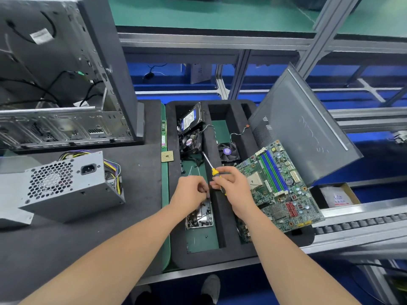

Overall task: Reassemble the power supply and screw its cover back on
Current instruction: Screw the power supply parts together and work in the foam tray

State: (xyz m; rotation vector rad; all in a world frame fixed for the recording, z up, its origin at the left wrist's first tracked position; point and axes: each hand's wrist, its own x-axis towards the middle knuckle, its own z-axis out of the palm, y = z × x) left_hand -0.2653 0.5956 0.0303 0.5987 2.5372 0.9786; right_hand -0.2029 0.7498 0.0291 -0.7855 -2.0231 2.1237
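No words can be read for sure here. The grey side panel [308,128] has raised letters, but they are too faint to spell out. The hard drive [191,118] has a blue and white label with tiny print. Both fans [190,143] [227,151] have round purple stickers, too small to read. The white bag [335,198] in the box has red and blue print, all blurry. A white tag [41,35] inside the computer case is blurry too.

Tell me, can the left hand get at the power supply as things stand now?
Probably yes. The power supply lies on the dark mat left of the left hand, with nothing standing between them, though its fingers are curled, perhaps round something small.
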